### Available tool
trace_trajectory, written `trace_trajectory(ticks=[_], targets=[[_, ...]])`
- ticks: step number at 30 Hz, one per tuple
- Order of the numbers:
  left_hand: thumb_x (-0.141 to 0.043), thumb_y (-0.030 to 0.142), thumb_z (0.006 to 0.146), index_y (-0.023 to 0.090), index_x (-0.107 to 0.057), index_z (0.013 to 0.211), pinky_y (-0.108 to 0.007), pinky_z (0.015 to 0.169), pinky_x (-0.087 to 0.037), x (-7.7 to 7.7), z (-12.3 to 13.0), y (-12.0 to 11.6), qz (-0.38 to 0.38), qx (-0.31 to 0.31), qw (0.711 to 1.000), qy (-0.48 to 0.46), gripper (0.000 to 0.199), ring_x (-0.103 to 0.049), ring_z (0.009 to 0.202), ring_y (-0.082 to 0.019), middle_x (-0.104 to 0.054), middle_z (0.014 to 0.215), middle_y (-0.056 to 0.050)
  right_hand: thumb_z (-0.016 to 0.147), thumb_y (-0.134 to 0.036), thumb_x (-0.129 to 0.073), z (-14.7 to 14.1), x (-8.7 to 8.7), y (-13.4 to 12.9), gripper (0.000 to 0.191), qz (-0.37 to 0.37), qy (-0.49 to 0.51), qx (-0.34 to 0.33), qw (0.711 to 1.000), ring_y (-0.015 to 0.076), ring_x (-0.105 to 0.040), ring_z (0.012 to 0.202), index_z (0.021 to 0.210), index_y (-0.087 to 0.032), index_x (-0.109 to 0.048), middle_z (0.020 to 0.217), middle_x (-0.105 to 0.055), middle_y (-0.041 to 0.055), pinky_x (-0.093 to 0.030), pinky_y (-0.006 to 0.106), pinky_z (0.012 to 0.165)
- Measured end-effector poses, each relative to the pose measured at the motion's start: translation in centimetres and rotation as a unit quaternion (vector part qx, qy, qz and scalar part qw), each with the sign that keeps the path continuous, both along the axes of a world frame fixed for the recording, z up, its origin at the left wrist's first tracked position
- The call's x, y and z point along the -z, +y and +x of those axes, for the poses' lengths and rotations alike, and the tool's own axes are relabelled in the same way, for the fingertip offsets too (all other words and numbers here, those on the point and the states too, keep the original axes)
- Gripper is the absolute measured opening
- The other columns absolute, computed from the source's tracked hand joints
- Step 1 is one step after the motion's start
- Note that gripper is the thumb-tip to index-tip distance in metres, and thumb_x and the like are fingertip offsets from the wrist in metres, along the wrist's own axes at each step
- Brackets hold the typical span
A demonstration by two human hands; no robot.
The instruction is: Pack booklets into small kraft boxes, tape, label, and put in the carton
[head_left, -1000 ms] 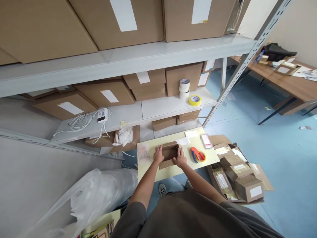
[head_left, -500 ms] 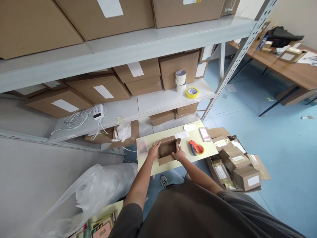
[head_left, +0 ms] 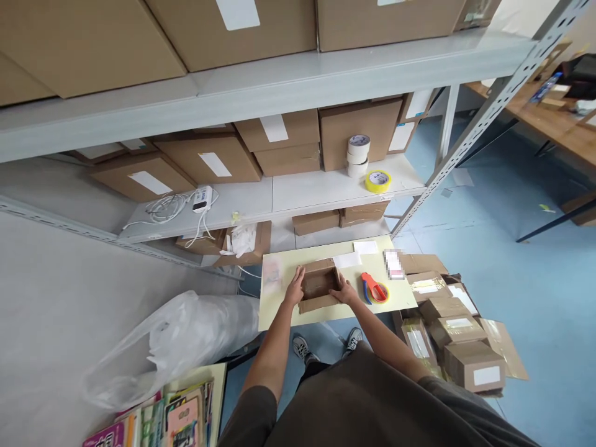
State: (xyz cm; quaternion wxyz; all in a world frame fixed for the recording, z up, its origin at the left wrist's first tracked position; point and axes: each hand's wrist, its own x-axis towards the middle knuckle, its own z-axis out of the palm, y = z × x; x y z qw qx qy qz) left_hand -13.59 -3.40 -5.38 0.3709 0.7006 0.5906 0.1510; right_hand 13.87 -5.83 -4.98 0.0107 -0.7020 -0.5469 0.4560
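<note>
An open cardboard box lies on the pale yellow table, its inside bare and brown. My left hand is closed on the box's left wall. At the right wall, my right hand grips the cardboard, with some fingers reaching over the edge into the box. A red and blue tape dispenser with yellow tape lies to the right of the box. White paper sheets lie behind the box.
Shelving holds boxes, white tape rolls, a yellow tape roll and a white power strip. Several packed boxes stand at the right. A plastic bag and books are at the left.
The view has shifted, showing both shoes and more books. My right hand has moved from the box's far right corner flap down along its right wall. Both hands stay on the box.
</note>
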Motion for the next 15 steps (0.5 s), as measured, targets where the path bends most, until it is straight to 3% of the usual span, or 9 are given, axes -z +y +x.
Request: trace_trajectory(ticks=[5, 9, 12, 15], targets=[[-0.053, -0.006, 0.069, 0.027, -0.035, 0.165, -0.036, 0.12, -0.04, -0.5, 0.1, 0.2, 0.01, -0.009, 0.998, -0.06, 0.103, -0.028, 0.158, -0.026, -0.015, 0.176, -0.005, 0.09, -0.057, -0.064, 0.2, 0.6, -1.1, 0.102, 0.045, -0.06, 0.062, 0.995, 0.0407, -0.033, 0.154, 0.169, -0.02, -0.012, 0.17, -0.024, 0.0245, -0.034, 0.052, 0.117], [-0.061, -0.002, 0.072, 0.03, -0.049, 0.157, -0.039, 0.116, -0.045, -0.4, -0.9, 0.5, 0.008, -0.058, 0.995, -0.084, 0.092, -0.039, 0.153, -0.03, -0.03, 0.172, -0.007, 0.09, -0.06, -0.063, 0.1, -0.6, -1.9, 0.098, 0.097, -0.114, 0.093, 0.984, 0.0445, -0.014, 0.159, 0.165, -0.011, -0.024, 0.171, -0.018, 0.0281, -0.025, 0.061, 0.121], [-0.062, 0.001, 0.075, 0.028, -0.057, 0.15, -0.04, 0.119, -0.043, -0.1, -2.5, 0.6, 0.026, -0.089, 0.988, -0.123, 0.08, -0.041, 0.153, -0.028, -0.045, 0.164, -0.007, 0.092, -0.056, -0.061, -1.2, -2.4, -2.1, 0.085, 0.197, -0.125, 0.091, 0.968, 0.0416, -0.016, 0.16, 0.161, -0.012, -0.036, 0.17, -0.025, 0.0247, -0.024, 0.059, 0.124], [-0.053, 0.003, 0.082, 0.023, -0.058, 0.148, -0.04, 0.124, -0.037, 0.5, -4.7, 0.9, 0.045, -0.119, 0.979, -0.162, 0.069, -0.043, 0.151, -0.023, -0.051, 0.159, -0.009, 0.097, -0.049, -0.055, -4.4, -4.2, -1.7, 0.068, 0.298, -0.09, 0.068, 0.948, 0.0349, -0.028, 0.157, 0.157, -0.018, -0.045, 0.165, -0.039, 0.0176, -0.032, 0.052, 0.124]])
